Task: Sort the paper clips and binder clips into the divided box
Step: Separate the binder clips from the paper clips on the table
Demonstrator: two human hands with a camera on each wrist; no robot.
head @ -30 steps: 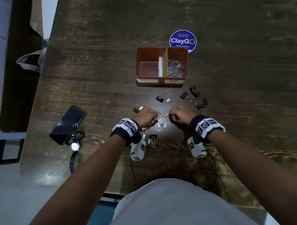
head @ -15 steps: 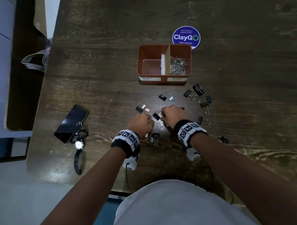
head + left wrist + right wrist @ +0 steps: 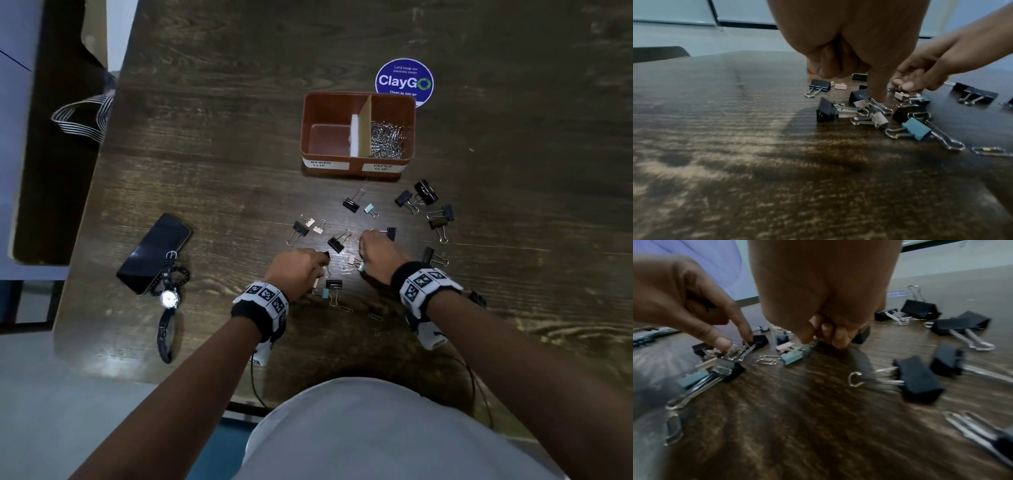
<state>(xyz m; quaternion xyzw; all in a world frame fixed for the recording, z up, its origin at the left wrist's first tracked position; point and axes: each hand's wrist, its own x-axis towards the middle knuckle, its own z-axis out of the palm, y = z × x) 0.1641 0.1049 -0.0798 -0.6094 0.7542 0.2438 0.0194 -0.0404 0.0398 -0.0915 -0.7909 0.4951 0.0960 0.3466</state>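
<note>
The brown divided box [image 3: 358,168] stands ahead of me. Its left half, labelled binder clip, holds nothing, and its right half holds a heap of paper clips [image 3: 385,140]. Black, pink and blue binder clips [image 3: 424,202] lie scattered before it. My left hand [image 3: 322,262] is at the near pile, index finger and thumb pinching the wire handles of a black binder clip [image 3: 758,340]. Just to its right, my right hand [image 3: 817,341] has its fingers curled down and pinches the handle of a light-blue binder clip [image 3: 792,357]. A few loose paper clips [image 3: 346,309] lie nearer to me.
A black phone [image 3: 154,251] and a wristwatch [image 3: 169,298] lie at the left of the dark wooden table [image 3: 205,171]. A round blue sticker [image 3: 404,80] sits behind the box. The table's near edge is close to my body.
My right hand has moved left and forward into the pile and now pinches a clip. My left hand drew back slightly and stays at the near clips.
</note>
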